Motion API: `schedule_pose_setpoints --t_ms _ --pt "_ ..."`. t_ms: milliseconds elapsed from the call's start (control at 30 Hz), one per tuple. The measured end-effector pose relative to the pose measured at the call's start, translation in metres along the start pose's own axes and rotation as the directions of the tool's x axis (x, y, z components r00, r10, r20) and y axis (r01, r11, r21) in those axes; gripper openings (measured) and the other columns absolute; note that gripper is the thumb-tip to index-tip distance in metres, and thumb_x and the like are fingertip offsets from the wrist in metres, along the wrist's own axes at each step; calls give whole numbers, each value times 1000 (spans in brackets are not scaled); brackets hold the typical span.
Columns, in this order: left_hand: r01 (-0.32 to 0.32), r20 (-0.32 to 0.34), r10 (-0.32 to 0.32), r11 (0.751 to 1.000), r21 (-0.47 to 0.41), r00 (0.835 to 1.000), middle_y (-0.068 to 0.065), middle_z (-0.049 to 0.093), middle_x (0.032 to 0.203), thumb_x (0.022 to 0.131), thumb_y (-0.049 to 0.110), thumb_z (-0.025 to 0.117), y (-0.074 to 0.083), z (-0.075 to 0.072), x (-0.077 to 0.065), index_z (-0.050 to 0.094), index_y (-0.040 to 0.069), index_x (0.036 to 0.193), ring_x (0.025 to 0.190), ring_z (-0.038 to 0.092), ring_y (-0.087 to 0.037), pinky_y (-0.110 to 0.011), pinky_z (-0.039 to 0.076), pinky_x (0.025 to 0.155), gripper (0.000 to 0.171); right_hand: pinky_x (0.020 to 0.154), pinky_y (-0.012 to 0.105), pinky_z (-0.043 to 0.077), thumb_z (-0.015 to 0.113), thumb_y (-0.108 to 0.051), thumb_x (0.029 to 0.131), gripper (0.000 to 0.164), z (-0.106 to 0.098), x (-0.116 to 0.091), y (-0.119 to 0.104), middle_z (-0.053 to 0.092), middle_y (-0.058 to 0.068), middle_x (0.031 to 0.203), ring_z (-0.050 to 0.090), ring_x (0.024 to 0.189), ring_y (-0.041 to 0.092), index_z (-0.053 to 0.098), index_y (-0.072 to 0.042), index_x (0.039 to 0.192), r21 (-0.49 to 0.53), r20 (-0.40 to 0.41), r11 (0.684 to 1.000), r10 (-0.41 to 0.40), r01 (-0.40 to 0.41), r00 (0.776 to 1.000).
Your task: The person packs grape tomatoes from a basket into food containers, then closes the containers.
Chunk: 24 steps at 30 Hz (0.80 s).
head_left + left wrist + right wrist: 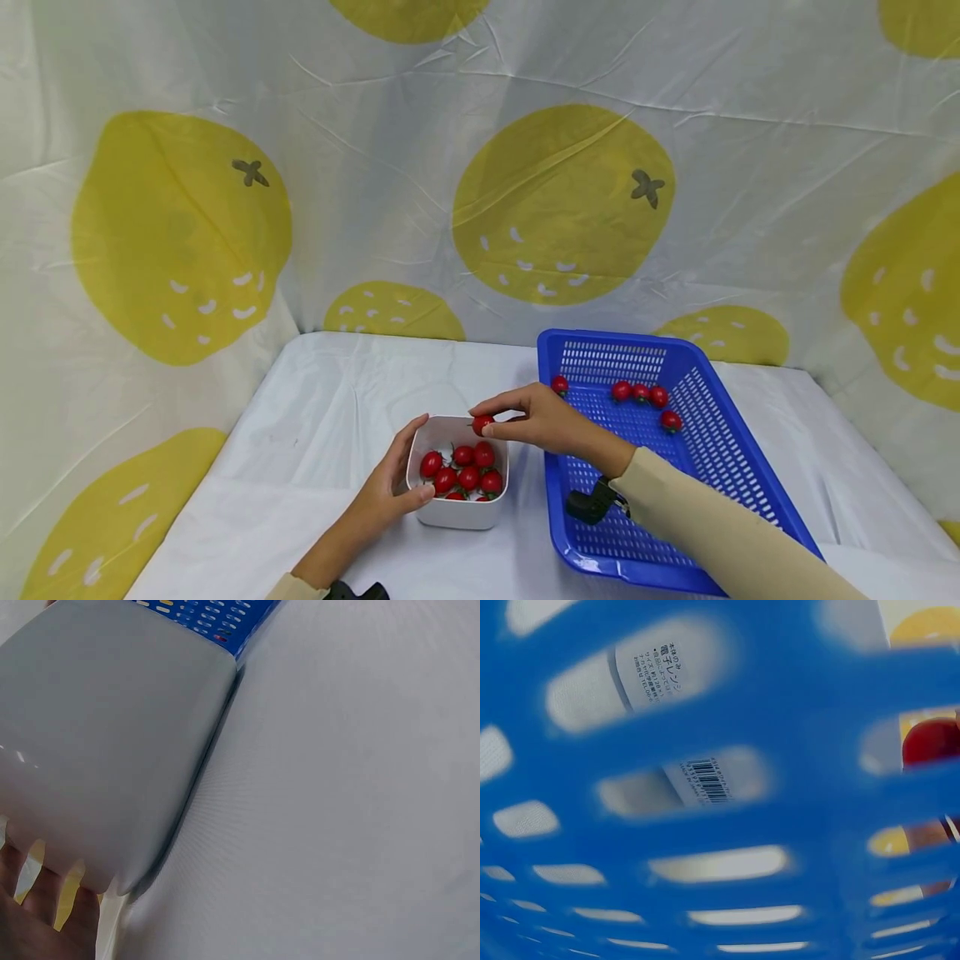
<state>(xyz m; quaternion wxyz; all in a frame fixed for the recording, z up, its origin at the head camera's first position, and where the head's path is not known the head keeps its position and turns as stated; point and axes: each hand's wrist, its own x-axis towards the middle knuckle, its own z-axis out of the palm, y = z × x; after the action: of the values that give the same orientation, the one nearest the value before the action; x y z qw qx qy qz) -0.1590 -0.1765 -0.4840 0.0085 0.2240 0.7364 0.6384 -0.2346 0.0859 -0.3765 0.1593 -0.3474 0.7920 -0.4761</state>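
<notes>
A white square container point(456, 516) with several cherry tomatoes point(468, 477) inside stands on the white cloth. My left hand point(390, 482) holds it by its left side, thumb at the near rim and fingers along the wall; in the left wrist view the fingers point(46, 896) touch that wall point(112, 750). Between thumb and fingertips my right hand point(536, 419) pinches one cherry tomato point(482, 425) over the container's far right corner. Through the basket's slots, the right wrist view shows a red tomato point(930, 741) and the container's printed label point(705, 780).
On the right lies a blue slotted basket point(558, 500) with several cherry tomatoes point(640, 392) towards its far end. My right forearm point(712, 517) crosses over it. A lemon-patterned curtain point(375, 208) hangs behind the cloth-covered table point(300, 433).
</notes>
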Motion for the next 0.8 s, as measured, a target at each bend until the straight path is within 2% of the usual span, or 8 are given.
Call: schedule_pose_setpoints --t_ms 133,200,367,533,633,800 --pt "1 4 -1 1000 2 1000 -8 27 154 87 11 60 0 0 0 20 25 153 140 28 -34 -43 29 111 78 85 27 53 71 -18 88 30 1 4 15 71 -1 110 65 106 14 71 -15 118 5 11 1000 7 -7 1000" --pt "-4 4 4 1000 3 1000 -9 28 154 87 11 60 0 -1 -1 21 26 153 139 29 -35 -42 30 111 78 85 27 53 71 -20 88 30 0 4 15 71 -2 109 65 105 16 71 -14 118 2 20 1000 -7 7 1000" --pt "-14 4 14 1000 2 1000 -7 28 154 87 10 61 1 -2 0 20 21 154 140 29 -34 -37 29 111 78 81 26 54 71 -22 89 33 0 4 14 72 -3 106 66 103 24 70 -9 118 -9 44 999 -30 31 999" --pt "-25 10 25 1000 -4 1000 -7 25 155 87 10 61 2 -1 0 19 20 154 141 25 -33 -29 28 111 80 73 26 55 70 -22 89 32 0 3 13 73 -3 102 67 99 25 70 -8 118 -24 55 999 -26 28 998" --pt "-26 11 26 1000 -9 1000 -7 24 156 86 10 61 1 -1 0 19 19 154 143 23 -33 -26 26 110 80 73 26 55 71 -21 89 32 0 2 13 73 -3 102 66 100 26 71 -7 117 -15 58 1000 -26 27 998" --pt "-17 6 17 1000 2 1000 -5 24 156 87 11 61 2 0 0 20 20 154 143 23 -31 -30 26 111 79 76 27 55 71 -20 89 31 -1 2 13 73 -3 103 66 101 24 71 -6 116 -8 63 999 -39 39 997"
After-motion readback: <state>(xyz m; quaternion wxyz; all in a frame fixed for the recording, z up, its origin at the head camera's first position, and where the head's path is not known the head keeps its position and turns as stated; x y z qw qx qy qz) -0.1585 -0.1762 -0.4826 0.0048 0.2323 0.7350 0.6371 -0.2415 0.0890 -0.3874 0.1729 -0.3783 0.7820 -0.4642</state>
